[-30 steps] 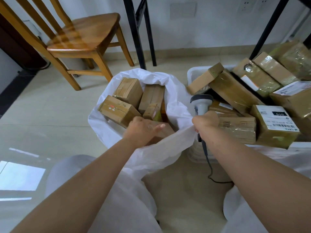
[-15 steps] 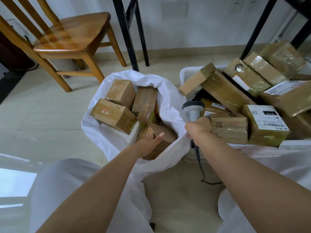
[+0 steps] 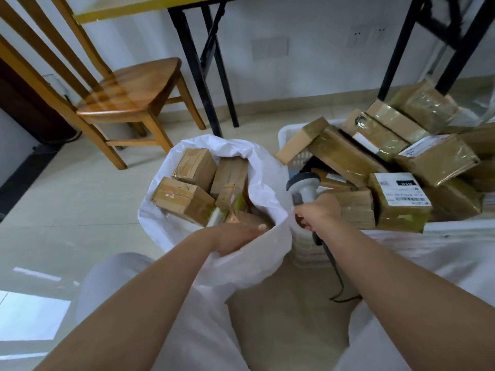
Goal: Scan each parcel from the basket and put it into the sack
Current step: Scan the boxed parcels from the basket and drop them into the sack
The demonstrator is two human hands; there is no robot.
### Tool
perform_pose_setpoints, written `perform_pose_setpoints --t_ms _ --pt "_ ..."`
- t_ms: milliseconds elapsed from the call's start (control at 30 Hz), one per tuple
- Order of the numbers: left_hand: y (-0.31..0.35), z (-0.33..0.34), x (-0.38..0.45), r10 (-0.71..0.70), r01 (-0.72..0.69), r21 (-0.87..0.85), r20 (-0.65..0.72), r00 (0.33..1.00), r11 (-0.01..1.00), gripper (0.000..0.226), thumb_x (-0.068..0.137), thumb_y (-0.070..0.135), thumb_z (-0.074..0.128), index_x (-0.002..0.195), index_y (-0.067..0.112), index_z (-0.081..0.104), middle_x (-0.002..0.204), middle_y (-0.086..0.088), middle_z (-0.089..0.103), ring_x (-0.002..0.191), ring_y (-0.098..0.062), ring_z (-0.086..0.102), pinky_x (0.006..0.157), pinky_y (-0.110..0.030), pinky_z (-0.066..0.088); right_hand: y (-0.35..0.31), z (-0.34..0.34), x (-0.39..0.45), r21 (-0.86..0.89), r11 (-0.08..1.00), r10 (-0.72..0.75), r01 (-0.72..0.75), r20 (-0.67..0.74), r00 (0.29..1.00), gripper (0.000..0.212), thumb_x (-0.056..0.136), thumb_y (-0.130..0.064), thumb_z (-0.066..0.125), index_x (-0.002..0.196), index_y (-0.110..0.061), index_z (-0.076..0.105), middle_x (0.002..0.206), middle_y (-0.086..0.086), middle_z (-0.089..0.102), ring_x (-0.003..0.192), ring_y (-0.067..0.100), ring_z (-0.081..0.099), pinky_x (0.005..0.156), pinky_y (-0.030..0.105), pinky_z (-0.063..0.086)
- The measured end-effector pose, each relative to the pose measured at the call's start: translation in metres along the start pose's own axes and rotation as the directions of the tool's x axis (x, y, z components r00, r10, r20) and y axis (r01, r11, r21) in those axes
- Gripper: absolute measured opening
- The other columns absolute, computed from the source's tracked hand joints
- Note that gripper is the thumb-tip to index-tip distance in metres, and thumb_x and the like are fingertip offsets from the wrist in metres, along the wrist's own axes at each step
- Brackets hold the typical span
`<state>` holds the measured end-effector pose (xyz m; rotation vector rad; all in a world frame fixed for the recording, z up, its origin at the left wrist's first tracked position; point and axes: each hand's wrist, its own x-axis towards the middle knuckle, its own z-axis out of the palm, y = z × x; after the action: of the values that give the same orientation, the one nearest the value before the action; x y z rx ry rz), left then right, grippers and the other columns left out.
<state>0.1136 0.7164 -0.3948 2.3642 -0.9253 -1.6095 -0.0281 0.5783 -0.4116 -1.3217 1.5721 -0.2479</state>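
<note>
We see the right hand (image 3: pixel 320 214) curled round the handle of a grey scanner (image 3: pixel 304 187), whose head stands up above the knuckles and points away from us, while its dark cable (image 3: pixel 333 266) drops from under the hand to the floor. The left hand (image 3: pixel 235 235) reaches into the mouth of the white sack (image 3: pixel 262 194) at its near edge; one fingertip shows against the plastic, but the rest of the fingers are hidden by the rim and the parcels, so we cannot tell whether this hand holds anything. Inside the sack lie several brown parcels: a large one (image 3: pixel 182 200) at the left, another (image 3: pixel 195 167) behind it, and a taller one (image 3: pixel 231 174) leaning beside them. Just right of the sack stands a white basket (image 3: pixel 288 133), heaped with more taped cardboard parcels. The nearest one, the labelled parcel (image 3: pixel 399 200), shows a white label with a barcode and sits just right of the scanner hand. Beyond the sack we see a wooden chair (image 3: pixel 128 100) on the pale tiled floor, and the black legs of a table (image 3: pixel 203 62) against the white wall. White cloth covers our knees at the bottom of the view.
</note>
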Motion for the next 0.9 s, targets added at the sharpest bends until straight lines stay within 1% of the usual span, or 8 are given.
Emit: perform_pose_setpoints --t_ms 100,233,400,467,533,667,800,900 --pt "0.015 0.006 0.003 0.125 -0.126 -0.016 -0.082 0.989 0.992 0.058 0.085 0.073 0.048 0.131 0.038 0.053 0.134 0.006 0.058 0.122 -0.018 0.056 0.107 -0.041 0.041 -0.007 -0.023 -0.003 0.045 0.999 -0.005 0.002 0.050 0.999 0.026 0.083 -0.024 0.075 0.096 -0.006 0.062 0.083 0.011 0.068 0.064 0.019 0.061 0.056 0.028 0.051" --pt "0.057 0.019 0.009 0.138 -0.195 -0.129 -0.357 0.924 0.972 0.070 0.095 0.048 0.056 0.150 0.010 0.034 0.148 -0.013 0.043 0.135 -0.031 0.043 0.086 -0.020 0.037 -0.005 -0.059 -0.003 0.153 0.988 -0.013 -0.001 0.087 0.996 0.017 0.084 -0.015 0.074 0.081 -0.002 0.063 0.063 0.009 0.062 0.055 0.020 0.055 0.060 0.033 0.050" --pt "0.091 0.027 0.047 0.047 -0.157 -0.210 -0.449 0.892 0.965 0.082 0.098 0.043 0.053 0.155 0.005 0.008 0.145 -0.010 0.043 0.124 -0.026 0.046 0.061 -0.009 0.033 0.005 -0.103 -0.001 0.204 0.979 -0.041 0.018 0.108 0.993 0.018 0.087 -0.009 0.070 0.075 -0.003 0.059 0.058 0.009 0.059 0.042 0.015 0.048 0.045 0.025 0.042" --pt "0.096 0.029 0.067 -0.002 -0.118 -0.246 -0.440 0.898 0.962 0.079 0.095 0.026 0.063 0.153 0.002 0.015 0.137 -0.017 0.048 0.111 -0.027 0.054 0.068 -0.020 0.046 0.008 -0.118 0.004 0.252 0.968 -0.042 0.012 0.115 0.992 0.021 0.088 -0.008 0.070 0.072 -0.002 0.057 0.058 0.010 0.057 0.043 0.015 0.047 0.047 0.027 0.042" --pt "0.097 0.034 0.085 0.005 -0.103 -0.217 -0.411 0.912 0.971 0.068 0.092 0.007 0.059 0.151 0.001 0.026 0.140 -0.018 0.049 0.121 -0.033 0.054 0.087 -0.034 0.049 0.010 -0.130 0.012 0.308 0.951 -0.039 0.006 0.099 0.994 0.019 0.088 -0.008 0.070 0.076 -0.001 0.057 0.059 0.010 0.056 0.044 0.016 0.047 0.046 0.026 0.042" --pt "0.098 0.035 0.101 0.090 -0.209 -0.301 -0.366 0.926 0.931 0.064 0.092 -0.008 0.051 0.150 0.011 0.034 0.140 -0.011 0.053 0.116 -0.029 0.057 0.072 -0.024 0.046 0.009 -0.152 0.030 0.403 0.915 -0.031 -0.004 0.079 0.996 0.023 0.091 -0.008 0.067 0.074 -0.003 0.053 0.058 0.010 0.050 0.038 0.012 0.043 0.044 0.023 0.039" --pt "0.107 0.022 0.101 0.080 -0.251 -0.336 -0.449 0.890 0.908 0.052 0.094 -0.001 0.054 0.144 0.008 0.040 0.125 -0.013 0.060 0.096 -0.027 0.057 0.066 -0.031 0.047 0.006 -0.165 0.045 0.427 0.904 -0.032 -0.008 0.087 0.996 0.031 0.093 -0.009 0.064 0.066 -0.004 0.051 0.060 0.009 0.048 0.044 0.014 0.040 0.045 0.024 0.037" --pt "0.129 0.017 0.095 0.114 -0.204 -0.152 -0.456 0.883 0.967 0.059 0.093 0.016 0.062 0.146 0.010 0.040 0.129 -0.009 0.061 0.111 -0.030 0.060 0.080 -0.033 0.049 0.004 -0.169 0.057 0.411 0.911 -0.044 0.005 0.085 0.995 0.025 0.092 -0.011 0.066 0.071 -0.003 0.054 0.061 0.008 0.052 0.047 0.014 0.042 0.047 0.026 0.039"
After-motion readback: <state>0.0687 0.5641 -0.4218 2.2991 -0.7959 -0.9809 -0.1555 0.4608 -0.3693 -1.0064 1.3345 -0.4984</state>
